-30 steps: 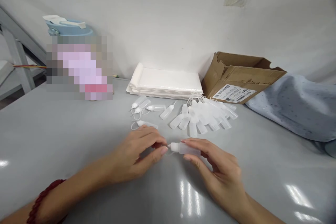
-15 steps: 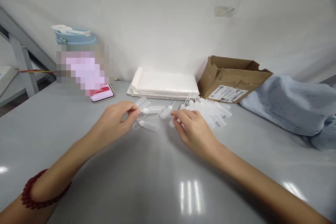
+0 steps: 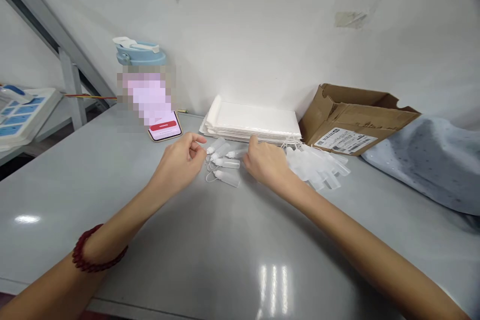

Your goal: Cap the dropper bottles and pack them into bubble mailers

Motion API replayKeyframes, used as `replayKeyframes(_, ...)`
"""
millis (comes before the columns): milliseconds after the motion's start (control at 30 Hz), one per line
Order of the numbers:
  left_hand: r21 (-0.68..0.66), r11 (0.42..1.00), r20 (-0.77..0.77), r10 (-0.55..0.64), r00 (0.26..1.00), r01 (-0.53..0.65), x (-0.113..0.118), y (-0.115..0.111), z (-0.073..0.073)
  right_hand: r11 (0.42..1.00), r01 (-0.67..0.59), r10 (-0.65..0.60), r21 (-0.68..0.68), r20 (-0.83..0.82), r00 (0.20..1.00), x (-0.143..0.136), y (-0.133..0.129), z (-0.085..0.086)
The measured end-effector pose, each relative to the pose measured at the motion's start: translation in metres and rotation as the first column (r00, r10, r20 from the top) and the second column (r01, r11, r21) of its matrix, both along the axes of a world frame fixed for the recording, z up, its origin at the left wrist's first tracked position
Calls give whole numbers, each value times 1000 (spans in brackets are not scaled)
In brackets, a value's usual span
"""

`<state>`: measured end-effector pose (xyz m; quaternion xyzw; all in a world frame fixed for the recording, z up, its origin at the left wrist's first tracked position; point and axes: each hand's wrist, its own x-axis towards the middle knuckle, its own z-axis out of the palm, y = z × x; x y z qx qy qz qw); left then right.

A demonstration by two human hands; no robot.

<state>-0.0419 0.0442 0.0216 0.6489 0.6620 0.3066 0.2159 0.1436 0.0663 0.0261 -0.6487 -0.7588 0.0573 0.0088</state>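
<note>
Several small translucent plastic bottles with narrow tips and thin cords lie between my hands. The nearest bottle [image 3: 227, 178] rests flat, its cord loop to the left. My left hand [image 3: 182, 161] is at the left edge of this group, index finger stretched out, thumb and other fingers loosely bent, nothing visible in it. My right hand [image 3: 264, 161] has its fingers curled down at the base end of another small plastic bottle [image 3: 233, 153], whose tip points left; the fingertips are partly hidden. A larger pile of such bottles [image 3: 315, 164] lies right of my right hand.
Behind the bottles lies a stack of white padded envelopes [image 3: 258, 115]. An open cardboard box [image 3: 356, 120] stands at the back right beside a bluish-grey cloth [image 3: 431, 160]. A phone [image 3: 165, 127] and a blue lidded container [image 3: 140, 54] are at the back left, partly pixelated.
My left hand has let go of a bottle near its tip and moved off it. The right hand has brought a bottle left into the smaller group. The view has shifted left.
</note>
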Motion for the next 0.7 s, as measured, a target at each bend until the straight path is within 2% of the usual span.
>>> replayKeyframes(100,-52,999,131,1,991,5,3,-1,2,1000,7,-6,10,-93,996,2,4,-3)
replayKeyframes(233,-67,998,185,16,983,-4,5,-2,2,999,22,-8,43,-294,956,9,6,-1)
replayKeyframes(367,-27,999,212,-26,977,33,7,-4,3,996,28,27,87,-571,820,28,-16,4)
replayKeyframes(433,-8,994,176,-105,979,108,10,-8,4,998,-9,47,58,-694,718,43,-38,3)
replayKeyframes(533,-17,959,116,-279,953,283,17,-17,3,996,-74,6,-47,-803,595,67,-74,-7)
replayKeyframes(633,-27,866,121,-493,862,499,28,-31,-4,984,-96,-75,-150,-837,541,86,-99,-16)
replayKeyframes(700,-34,786,122,-610,783,618,34,-40,-9,972,-99,-145,-213,-876,460,93,-105,-17)
